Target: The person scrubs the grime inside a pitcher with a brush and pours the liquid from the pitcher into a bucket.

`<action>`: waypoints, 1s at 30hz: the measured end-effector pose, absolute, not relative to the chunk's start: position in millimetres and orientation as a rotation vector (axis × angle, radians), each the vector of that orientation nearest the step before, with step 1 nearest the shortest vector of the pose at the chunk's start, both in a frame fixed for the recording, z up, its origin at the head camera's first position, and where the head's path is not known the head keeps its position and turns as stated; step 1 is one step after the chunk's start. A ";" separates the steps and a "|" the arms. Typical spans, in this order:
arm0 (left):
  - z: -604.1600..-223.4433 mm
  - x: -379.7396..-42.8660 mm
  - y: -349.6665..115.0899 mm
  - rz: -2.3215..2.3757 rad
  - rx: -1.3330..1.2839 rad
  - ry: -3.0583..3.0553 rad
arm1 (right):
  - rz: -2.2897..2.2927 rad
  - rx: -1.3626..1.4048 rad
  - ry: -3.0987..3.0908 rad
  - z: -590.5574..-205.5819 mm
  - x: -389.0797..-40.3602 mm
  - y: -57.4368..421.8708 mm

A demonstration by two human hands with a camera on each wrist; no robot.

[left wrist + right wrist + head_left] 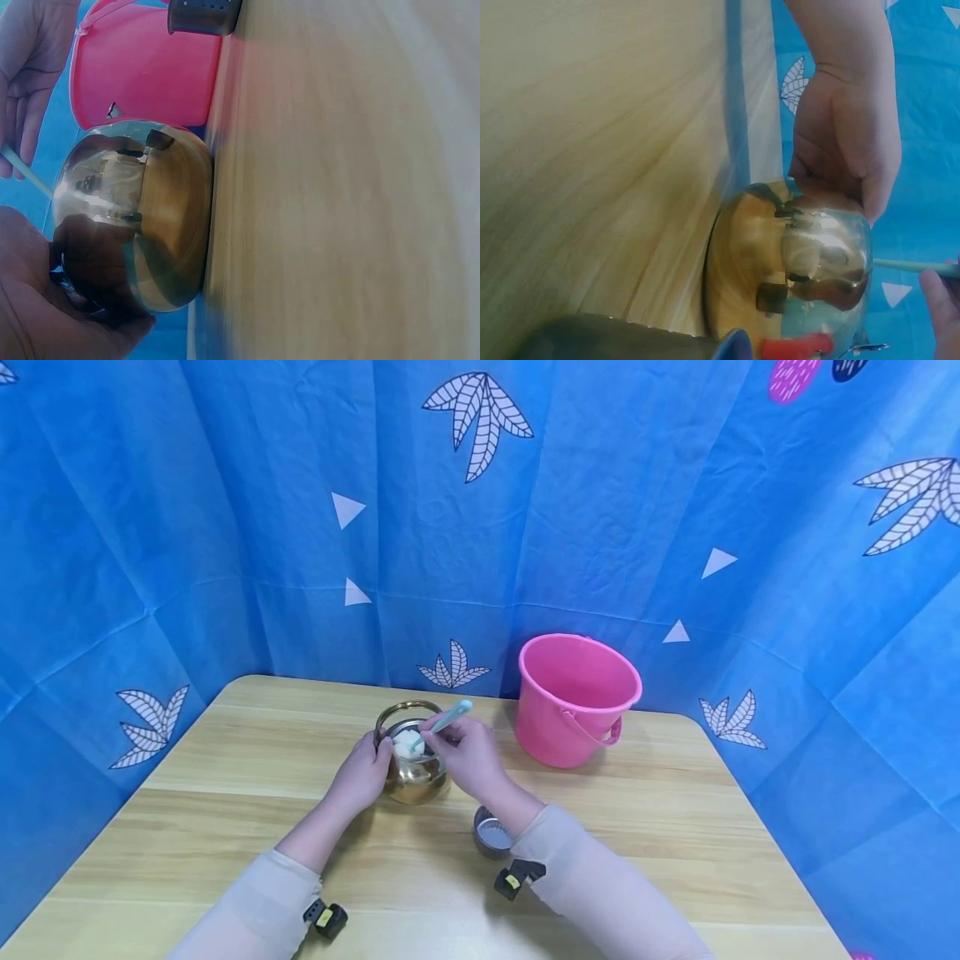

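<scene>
A shiny gold teapot [415,783] stands upright on the table, its hooped handle [386,717] raised and its top uncovered. My left hand [365,770] grips the pot's left side near the rim, with the thumb on top; in the left wrist view its fingers wrap the metal wall. Between the fingers and thumb of my right hand [471,758] is the pale teal handle of a cleaning brush [452,716]. The brush's white, sponge-like head [408,744] sits in the pot's mouth, and its lower part is hidden inside. The right wrist view shows the handle [907,265] entering the pot from the side.
A pink bucket [558,735] stands at the back right, its handle hanging down in front. Below my right forearm sits a small metal strainer cup [492,835], perforated in the left wrist view. A blue curtain [600,510] hangs close behind the wooden table [225,827].
</scene>
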State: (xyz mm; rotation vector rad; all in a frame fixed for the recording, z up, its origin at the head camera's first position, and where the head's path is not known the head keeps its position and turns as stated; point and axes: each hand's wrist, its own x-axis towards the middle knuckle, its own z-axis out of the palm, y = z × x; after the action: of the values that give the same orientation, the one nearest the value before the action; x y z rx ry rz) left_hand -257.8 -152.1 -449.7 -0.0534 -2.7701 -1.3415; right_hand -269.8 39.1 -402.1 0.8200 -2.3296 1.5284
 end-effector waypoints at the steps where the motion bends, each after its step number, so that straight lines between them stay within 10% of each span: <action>1: -449.7 -257.7 -152.0 -1.342 -0.052 -2.770 | 1.526 0.824 -2.330 -402.6 -269.6 39.0; 30: -451.8 -259.5 -151.5 -1.322 -0.052 -2.754 | 1.344 0.947 -2.282 -405.8 -269.6 36.6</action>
State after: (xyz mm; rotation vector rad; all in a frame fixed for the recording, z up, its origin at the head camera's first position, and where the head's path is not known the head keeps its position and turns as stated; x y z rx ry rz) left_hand -259.5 -151.5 -451.8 -0.0518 -2.7542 -1.3217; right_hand -269.6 36.6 -405.8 0.9469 -2.2817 1.3442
